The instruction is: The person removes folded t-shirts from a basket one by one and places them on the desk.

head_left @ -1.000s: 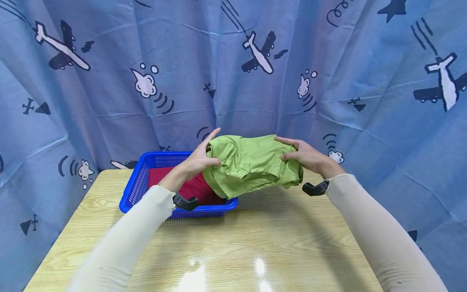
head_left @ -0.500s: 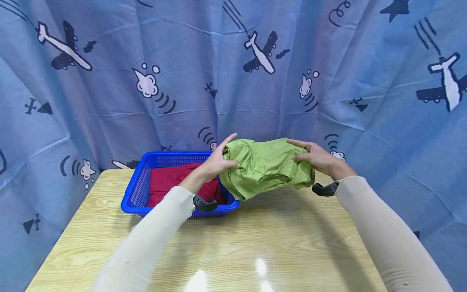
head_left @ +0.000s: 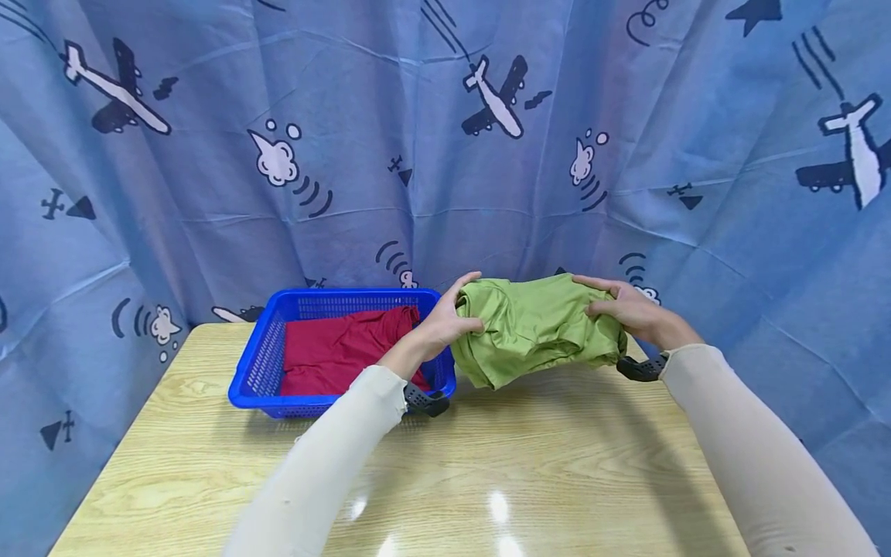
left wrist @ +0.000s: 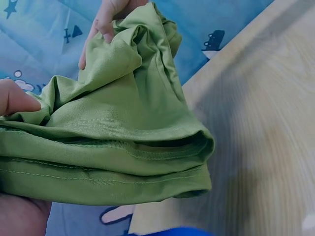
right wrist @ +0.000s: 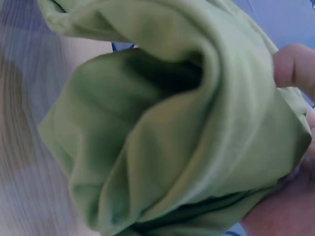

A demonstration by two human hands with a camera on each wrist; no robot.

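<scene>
A folded green garment (head_left: pixel 536 329) hangs in the air over the table, right of the blue basket, held at both ends. My left hand (head_left: pixel 445 319) grips its left end, thumb on the near side and fingers behind. Its stitched hems lie layered beside my left thumb (left wrist: pixel 19 98) in the left wrist view. At the other end my right hand (head_left: pixel 636 311) pinches the cloth between thumb and fingers. The right wrist view shows loose folds of the green garment (right wrist: pixel 182 128) gaping open, with part of my right hand (right wrist: pixel 295 71) at the edge.
A blue plastic basket (head_left: pixel 252 400) with perforated walls stands at the table's back left. Folded dark red cloth (head_left: pixel 334 348) lies inside it. The wood-grain table (head_left: pixel 543 456) reaches back to a blue curtain (head_left: pixel 362 155) printed with airplanes.
Both hands have carried the green garment to the right and slightly down, away from above the basket. More of the red cloth and the basket's right side now show.
</scene>
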